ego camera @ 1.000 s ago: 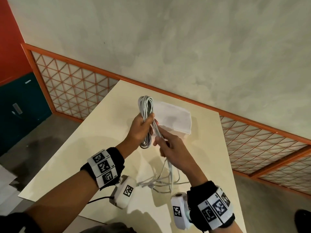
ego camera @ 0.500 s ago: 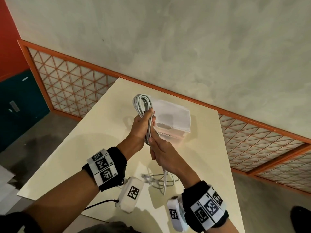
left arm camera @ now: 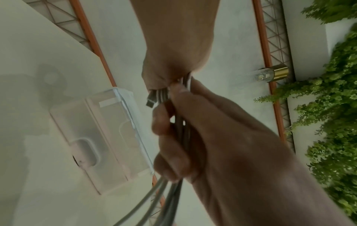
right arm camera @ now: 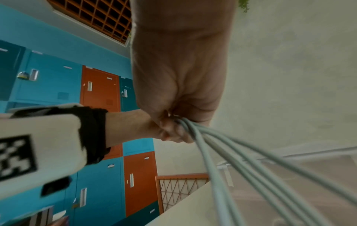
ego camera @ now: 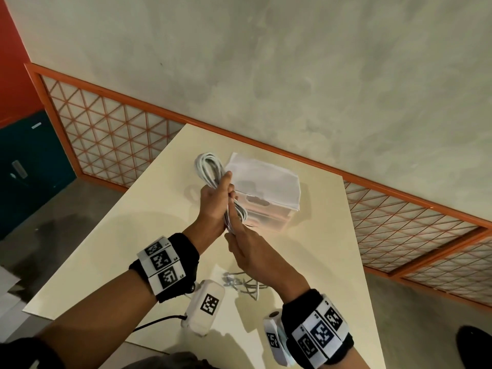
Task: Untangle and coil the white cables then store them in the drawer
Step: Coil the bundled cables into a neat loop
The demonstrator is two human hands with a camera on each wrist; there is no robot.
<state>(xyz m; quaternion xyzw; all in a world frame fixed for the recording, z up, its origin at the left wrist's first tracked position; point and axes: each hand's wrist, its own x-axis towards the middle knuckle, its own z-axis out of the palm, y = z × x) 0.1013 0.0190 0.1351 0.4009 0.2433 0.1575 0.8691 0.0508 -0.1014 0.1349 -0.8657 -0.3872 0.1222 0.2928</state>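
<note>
My left hand [ego camera: 222, 193] grips a bundle of white cables [ego camera: 209, 166] above the cream table, the coil's loop standing up out of the fist. Just beneath it my right hand [ego camera: 234, 230] pinches the same strands, touching the left hand. The loose cable tail [ego camera: 241, 282] lies tangled on the table under my right wrist. In the left wrist view my fingers [left arm camera: 170, 160] curl round the cables, and a connector [left arm camera: 151, 97] sticks out by the right hand. In the right wrist view several strands [right arm camera: 231, 160] fan out from the right hand's grip. The translucent drawer unit [ego camera: 269, 182] stands just behind, both drawers shut.
The cream table [ego camera: 119, 235] ends near my body and on the left. An orange lattice rail [ego camera: 106, 134] and a concrete wall run behind it. Blue and orange lockers [right arm camera: 100, 91] stand to the left. A dark shoe [ego camera: 476, 344] shows on the floor at right.
My right hand has slid up the strands until it meets the left hand. Less loose cable lies on the table. Both hands sit a little closer to the drawer unit.
</note>
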